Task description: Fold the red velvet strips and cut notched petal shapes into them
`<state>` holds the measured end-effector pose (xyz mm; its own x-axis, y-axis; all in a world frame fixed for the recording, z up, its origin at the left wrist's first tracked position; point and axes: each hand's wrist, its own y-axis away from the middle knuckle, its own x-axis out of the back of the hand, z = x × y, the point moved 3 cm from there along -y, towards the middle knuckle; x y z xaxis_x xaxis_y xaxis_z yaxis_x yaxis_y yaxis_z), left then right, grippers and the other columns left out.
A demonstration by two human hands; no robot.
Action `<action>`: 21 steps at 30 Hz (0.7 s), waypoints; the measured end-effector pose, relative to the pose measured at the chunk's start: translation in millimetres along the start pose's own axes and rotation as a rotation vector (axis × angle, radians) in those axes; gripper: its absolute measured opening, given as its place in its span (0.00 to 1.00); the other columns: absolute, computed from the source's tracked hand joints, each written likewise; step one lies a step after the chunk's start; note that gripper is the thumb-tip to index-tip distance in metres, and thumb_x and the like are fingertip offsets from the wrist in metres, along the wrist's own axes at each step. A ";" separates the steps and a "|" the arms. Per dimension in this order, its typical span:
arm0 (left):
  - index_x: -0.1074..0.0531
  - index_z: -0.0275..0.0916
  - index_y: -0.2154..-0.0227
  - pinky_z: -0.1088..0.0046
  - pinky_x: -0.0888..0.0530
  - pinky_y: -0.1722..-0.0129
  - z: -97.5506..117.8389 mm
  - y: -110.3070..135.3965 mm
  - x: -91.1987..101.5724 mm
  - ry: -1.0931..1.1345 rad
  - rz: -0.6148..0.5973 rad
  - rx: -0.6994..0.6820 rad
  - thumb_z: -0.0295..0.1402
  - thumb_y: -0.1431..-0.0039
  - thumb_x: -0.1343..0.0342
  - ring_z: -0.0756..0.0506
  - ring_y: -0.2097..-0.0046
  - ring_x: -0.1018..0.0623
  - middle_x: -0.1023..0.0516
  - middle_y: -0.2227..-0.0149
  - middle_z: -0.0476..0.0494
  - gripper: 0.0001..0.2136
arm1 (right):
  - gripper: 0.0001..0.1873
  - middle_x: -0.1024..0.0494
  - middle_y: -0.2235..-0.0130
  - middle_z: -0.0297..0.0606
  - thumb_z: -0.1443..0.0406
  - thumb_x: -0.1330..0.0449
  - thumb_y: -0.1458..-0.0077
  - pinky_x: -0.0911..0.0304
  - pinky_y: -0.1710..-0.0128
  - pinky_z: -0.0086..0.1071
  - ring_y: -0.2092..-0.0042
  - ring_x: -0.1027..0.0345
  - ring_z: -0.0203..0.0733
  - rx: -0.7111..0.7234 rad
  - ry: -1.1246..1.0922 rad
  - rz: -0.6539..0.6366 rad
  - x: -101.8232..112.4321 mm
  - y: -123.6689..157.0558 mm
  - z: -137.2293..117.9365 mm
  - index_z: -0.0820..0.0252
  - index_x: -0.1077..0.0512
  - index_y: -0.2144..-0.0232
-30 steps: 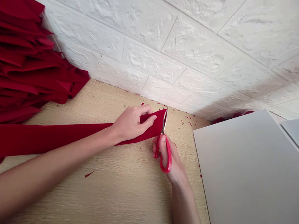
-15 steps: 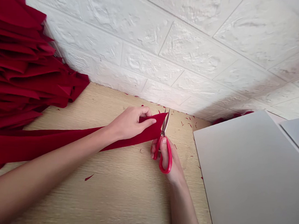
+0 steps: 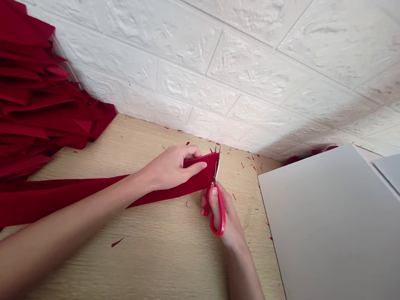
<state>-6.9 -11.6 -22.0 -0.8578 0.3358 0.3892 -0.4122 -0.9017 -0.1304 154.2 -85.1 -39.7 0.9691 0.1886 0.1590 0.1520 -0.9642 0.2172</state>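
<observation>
A long strip of dark red fabric [image 3: 61, 193] runs across the wooden table [image 3: 164, 258] from the left. My left hand [image 3: 171, 168] pinches its right end, fingers closed on the cloth. My right hand [image 3: 222, 216] grips red-handled scissors [image 3: 216, 207], thumb through one loop. The blades point away from me, closed along the cut end of the strip, right beside my left fingertips.
A tall pile of folded red fabric [image 3: 24, 94] fills the left side against the white brick-pattern wall [image 3: 227, 64]. Grey boards [image 3: 338, 235] cover the table's right part. Small red snippets [image 3: 250, 165] lie scattered near the wall, one larger scrap [image 3: 117, 242] nearer me.
The scissor blades, slightly apart half a second ago, have closed along the strip's end. The pointed corner of the fabric end is gone, leaving a straighter edge. Both hands stayed in place.
</observation>
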 end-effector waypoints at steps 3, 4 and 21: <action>0.24 0.40 0.66 0.71 0.30 0.70 0.7 -0.5 0.0 0.012 -0.018 0.010 0.40 0.36 0.48 0.46 0.68 0.24 0.20 0.68 0.46 0.11 | 0.25 0.36 0.75 0.29 0.42 0.48 0.38 0.42 0.70 0.32 0.71 0.42 0.37 0.017 -0.006 -0.006 -0.9 -0.1 0.2 0.55 0.38 0.71; 0.24 0.40 0.66 0.71 0.30 0.69 1.2 -0.7 0.2 0.017 -0.025 0.020 0.40 0.35 0.49 0.46 0.68 0.24 0.19 0.68 0.46 0.11 | 0.25 0.36 0.75 0.29 0.42 0.48 0.37 0.43 0.70 0.32 0.71 0.42 0.37 0.021 -0.008 0.001 -1.0 -0.3 0.4 0.55 0.38 0.71; 0.27 0.38 0.68 0.69 0.35 0.68 16.8 -1.2 14.4 -0.181 0.023 -0.044 0.37 0.30 0.55 0.48 0.69 0.26 0.22 0.68 0.47 0.15 | 0.20 0.22 0.57 0.52 0.48 0.38 0.46 0.41 0.63 0.42 0.54 0.31 0.58 -0.027 0.897 0.644 50.6 -1.9 7.8 0.58 0.26 0.62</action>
<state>-13.6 -10.2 -0.9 -0.7994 0.2573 0.5428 -0.4097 -0.8944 -0.1795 204.5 -75.2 -39.5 0.3710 -0.2704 0.8884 -0.3459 -0.9281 -0.1380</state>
